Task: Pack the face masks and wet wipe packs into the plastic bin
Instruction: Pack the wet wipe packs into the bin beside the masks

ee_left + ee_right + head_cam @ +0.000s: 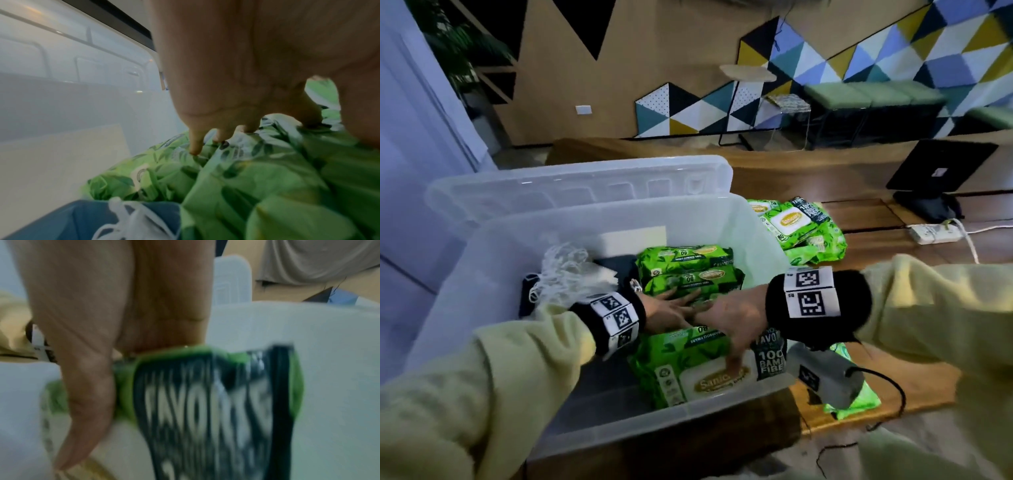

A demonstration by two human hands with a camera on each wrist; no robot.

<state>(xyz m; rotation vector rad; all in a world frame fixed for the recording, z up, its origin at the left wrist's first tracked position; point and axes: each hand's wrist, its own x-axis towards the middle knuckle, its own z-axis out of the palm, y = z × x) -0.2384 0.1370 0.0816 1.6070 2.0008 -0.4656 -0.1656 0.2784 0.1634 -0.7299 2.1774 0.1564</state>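
Note:
A clear plastic bin [585, 222] stands on the wooden table. Face masks [565, 274] with white ear loops lie at its left; in the left wrist view the masks [123, 219] are at the bottom. Two green wet wipe packs [688, 263] stand at the back middle. My left hand [671, 310] rests spread on a pack beside them, its fingers [195, 146] straight and touching green wrapper [267, 178]. My right hand [736, 322] grips the top edge of a large green pack [688, 363] standing against the near wall, thumb [86, 402] on its front face [205, 402].
The bin's lid [571, 178] leans behind it. More green packs [804, 229] lie on the table right of the bin, and one pack [859, 401] lies under my right wrist. A power strip [935, 233] and a black stand [941, 168] are at the far right.

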